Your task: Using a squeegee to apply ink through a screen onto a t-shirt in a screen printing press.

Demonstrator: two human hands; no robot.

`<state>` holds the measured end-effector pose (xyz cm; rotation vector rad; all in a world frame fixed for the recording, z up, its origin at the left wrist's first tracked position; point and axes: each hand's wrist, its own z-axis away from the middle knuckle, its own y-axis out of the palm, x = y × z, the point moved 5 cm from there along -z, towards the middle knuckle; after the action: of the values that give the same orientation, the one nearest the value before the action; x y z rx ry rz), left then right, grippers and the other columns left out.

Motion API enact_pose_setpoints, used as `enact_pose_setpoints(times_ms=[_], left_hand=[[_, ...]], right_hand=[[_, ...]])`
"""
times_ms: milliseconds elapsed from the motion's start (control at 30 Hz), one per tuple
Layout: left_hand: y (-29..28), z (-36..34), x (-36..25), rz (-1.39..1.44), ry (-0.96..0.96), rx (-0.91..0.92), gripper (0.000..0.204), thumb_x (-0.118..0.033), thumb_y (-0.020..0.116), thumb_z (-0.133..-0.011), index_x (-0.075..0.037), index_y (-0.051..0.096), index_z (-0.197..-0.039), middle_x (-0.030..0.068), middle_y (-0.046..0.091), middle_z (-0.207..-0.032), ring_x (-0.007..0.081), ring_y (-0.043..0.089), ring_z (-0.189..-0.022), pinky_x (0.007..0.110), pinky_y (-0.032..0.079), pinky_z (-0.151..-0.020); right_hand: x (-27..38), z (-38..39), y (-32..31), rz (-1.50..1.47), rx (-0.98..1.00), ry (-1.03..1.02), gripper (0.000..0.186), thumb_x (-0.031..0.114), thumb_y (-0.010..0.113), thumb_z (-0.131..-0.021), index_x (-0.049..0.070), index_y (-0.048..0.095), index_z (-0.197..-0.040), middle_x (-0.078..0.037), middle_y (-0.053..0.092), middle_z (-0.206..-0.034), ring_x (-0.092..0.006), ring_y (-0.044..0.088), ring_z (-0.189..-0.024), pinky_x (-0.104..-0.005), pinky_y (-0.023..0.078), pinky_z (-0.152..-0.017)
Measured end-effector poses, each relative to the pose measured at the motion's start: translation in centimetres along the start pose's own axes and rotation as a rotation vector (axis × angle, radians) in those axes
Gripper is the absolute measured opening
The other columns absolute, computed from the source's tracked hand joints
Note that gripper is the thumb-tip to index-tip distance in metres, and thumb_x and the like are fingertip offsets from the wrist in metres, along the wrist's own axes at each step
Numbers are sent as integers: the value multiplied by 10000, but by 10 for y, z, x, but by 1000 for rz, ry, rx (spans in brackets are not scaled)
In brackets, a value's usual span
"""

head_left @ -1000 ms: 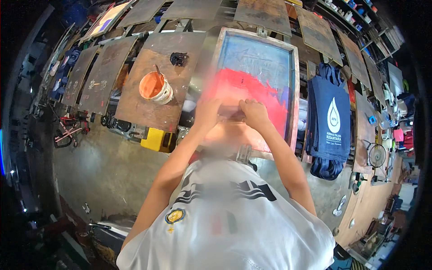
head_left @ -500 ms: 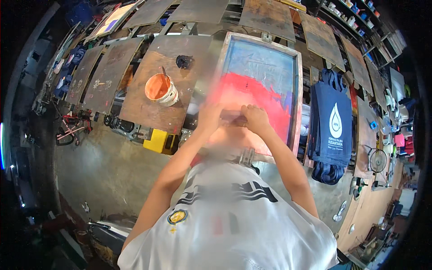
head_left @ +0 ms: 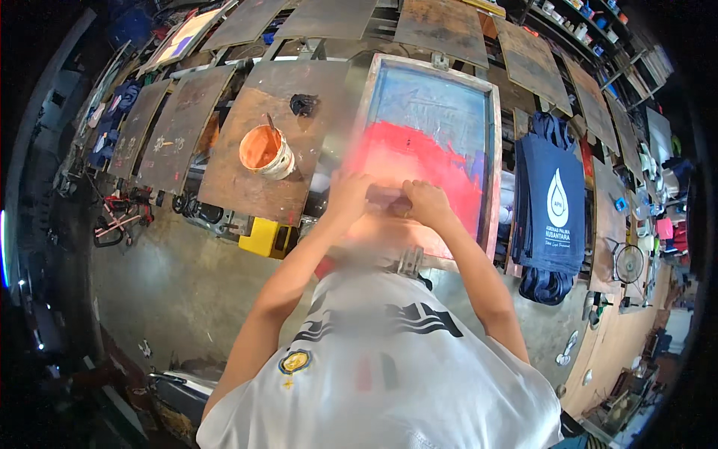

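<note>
A screen-printing frame [head_left: 493, 142] with pale wooden edges lies before me, its mesh blue at the far end. Red-pink ink [head_left: 404, 146] covers the middle of the mesh, turning paler orange towards me. Across the near part sits a squeegee [head_left: 385, 197], partly blurred. My left hand [head_left: 348, 196] is closed round its left end, though haze hides some of the fingers. At the other end my right hand [head_left: 426, 200] grips it, fingers bent over the top.
Left of the frame, a white bucket [head_left: 283, 162] of orange ink with a stick in it stands on a brown board [head_left: 232, 168], near a black crumpled thing [head_left: 304, 105]. Dark blue tote bags [head_left: 532, 202] lie stacked to the right. A yellow box-shaped thing [head_left: 258, 238] sits below the board.
Both hands and the squeegee stay in nearly the same place on the mesh. The whole view has shifted very slightly.
</note>
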<state>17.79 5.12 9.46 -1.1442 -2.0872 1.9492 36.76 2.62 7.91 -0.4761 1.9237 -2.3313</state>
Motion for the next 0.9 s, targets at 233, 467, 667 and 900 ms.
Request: enact_pose_setpoints(times_ms=[233, 467, 667, 900], left_hand=[[4, -2, 3, 15, -27, -47, 519, -313, 887, -629, -135, 669, -1065, 49, 683, -1059, 267, 609, -1092, 463, 382, -980], [5, -1, 2, 21, -22, -77, 501, -305, 883, -626, -129, 665, -1042, 54, 682, -1033, 276, 618, -1072, 456, 396, -962], [4, 3, -4, -5, -49, 47, 507, -305, 887, -622, -109, 667, -1034, 57, 682, -1022, 271, 625, -1062, 459, 401, -943], [8, 10, 15, -68, -28, 66, 518, -294, 902, -600, -122, 670, -1029, 61, 680, -1006, 260, 631, -1044, 454, 403, -904]], right_hand=[[10, 3, -11, 39, -83, 41, 440, 168, 796, -742, 85, 578, -1115, -105, 681, -1096, -287, 645, -1112, -496, 545, -839], [7, 0, -6, 50, -72, 21, 418, 164, 793, -739, 88, 581, -1091, -99, 672, -1110, -279, 637, -1116, -483, 540, -847], [7, 2, -1, -10, -17, 6, 429, 259, 806, -740, 96, 585, -1071, -95, 668, -1077, -290, 633, -1111, -489, 521, -858], [22, 1, -9, 10, 66, -26, 463, 294, 825, -732, 98, 581, -1075, -93, 668, -1047, -285, 641, -1085, -483, 524, -839]])
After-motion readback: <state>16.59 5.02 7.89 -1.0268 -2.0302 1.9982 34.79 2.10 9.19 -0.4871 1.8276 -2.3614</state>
